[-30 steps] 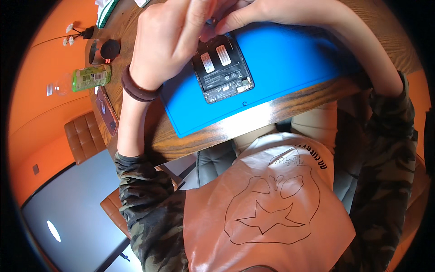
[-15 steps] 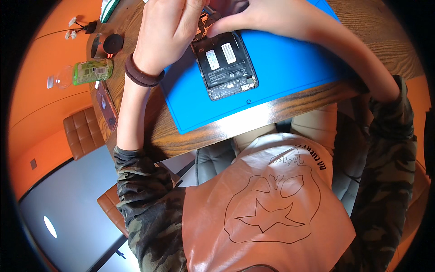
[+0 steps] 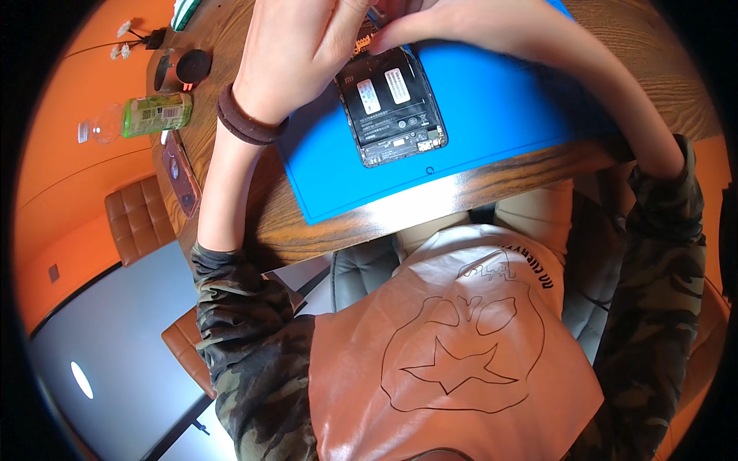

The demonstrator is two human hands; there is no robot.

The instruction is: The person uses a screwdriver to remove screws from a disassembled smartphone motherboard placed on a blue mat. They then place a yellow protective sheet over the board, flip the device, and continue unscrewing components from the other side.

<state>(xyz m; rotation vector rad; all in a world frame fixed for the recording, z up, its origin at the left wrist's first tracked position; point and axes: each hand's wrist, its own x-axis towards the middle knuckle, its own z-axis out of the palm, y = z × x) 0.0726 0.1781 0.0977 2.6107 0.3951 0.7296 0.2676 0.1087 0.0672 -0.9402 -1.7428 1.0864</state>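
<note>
An opened phone [image 3: 392,115], its black battery and two white labels showing, lies on a blue mat [image 3: 507,92]. My left hand [image 3: 300,46] is at its upper left with fingers curled; what they grip is mostly hidden, though a small bluish item shows beside them at the top edge. My right hand [image 3: 461,27] reaches in from the right, its thumb at the exposed orange circuit area [image 3: 363,44] at the phone's top. Its other fingers are out of sight.
Along the wooden table's [image 3: 231,207] left side are a green-labelled plastic bottle [image 3: 154,115], a dark cup [image 3: 192,67], a white flower ornament [image 3: 142,54] and a reddish flat object [image 3: 181,173]. A brown chair [image 3: 138,219] stands beyond that edge.
The phone sits slightly higher and farther right in view than a second ago. Both hands have shifted with it; orange circuitry at its top, hidden at first, now shows beside my right thumb.
</note>
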